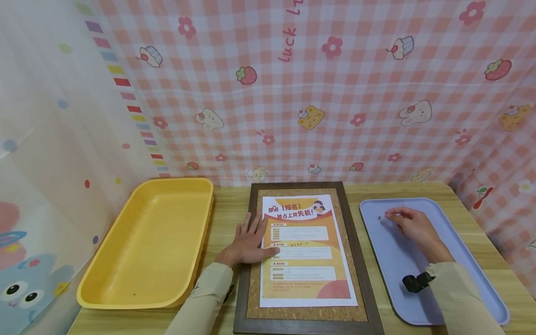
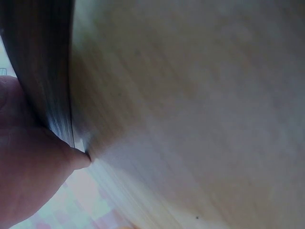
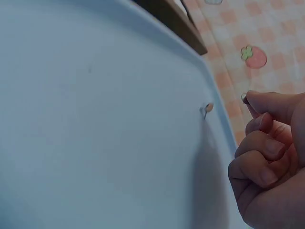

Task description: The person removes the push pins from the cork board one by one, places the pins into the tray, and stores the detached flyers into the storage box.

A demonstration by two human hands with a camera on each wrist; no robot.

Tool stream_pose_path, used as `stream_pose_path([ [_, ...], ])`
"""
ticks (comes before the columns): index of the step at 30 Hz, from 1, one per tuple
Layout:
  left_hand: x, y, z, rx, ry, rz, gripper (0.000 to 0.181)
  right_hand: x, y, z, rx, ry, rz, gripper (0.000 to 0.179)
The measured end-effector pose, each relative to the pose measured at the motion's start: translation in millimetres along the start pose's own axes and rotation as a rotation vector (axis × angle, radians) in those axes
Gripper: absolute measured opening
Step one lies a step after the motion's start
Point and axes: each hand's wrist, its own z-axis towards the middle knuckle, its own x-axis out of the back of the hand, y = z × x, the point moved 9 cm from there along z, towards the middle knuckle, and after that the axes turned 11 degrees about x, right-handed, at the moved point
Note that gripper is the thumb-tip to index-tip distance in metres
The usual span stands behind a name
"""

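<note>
A corkboard (image 1: 310, 314) in a dark wooden frame lies on the table, with a printed orange-and-white sheet (image 1: 307, 291) on its cork. My left hand (image 1: 250, 242) rests with spread fingers across the frame's left side, its thumb on the sheet's left edge. In the left wrist view that hand (image 2: 35, 167) touches the dark frame (image 2: 43, 62). Over the far part of a lavender tray (image 1: 404, 260), my right hand (image 1: 418, 228) pinches a small metal thumbtack (image 3: 244, 98) between thumb and index finger, its other fingers curled. Another thumbtack (image 3: 208, 109) lies on the tray below.
A yellow plastic tray (image 1: 146, 246) stands left of the board on the wood-grain table (image 1: 228, 204). Behind hangs a pink checked cloth (image 1: 268, 102), and a pale curtain (image 1: 54, 116) borders the left. A black wrist strap device (image 1: 416, 282) hangs below my right wrist.
</note>
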Motion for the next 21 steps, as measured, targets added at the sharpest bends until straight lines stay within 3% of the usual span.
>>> stream_pose_path([
  [9, -3.7, -2.7, 3.4, -0.006, -0.004, -0.001, 0.099, -0.3, 22.2, 0.4, -0.05, -0.017, 0.053, 0.034],
  [21, -0.8, -1.0, 1.0, -0.01, -0.002, 0.002, 0.099, -5.7, 28.3, 3.4, -0.035, -0.076, -0.01, 0.04],
])
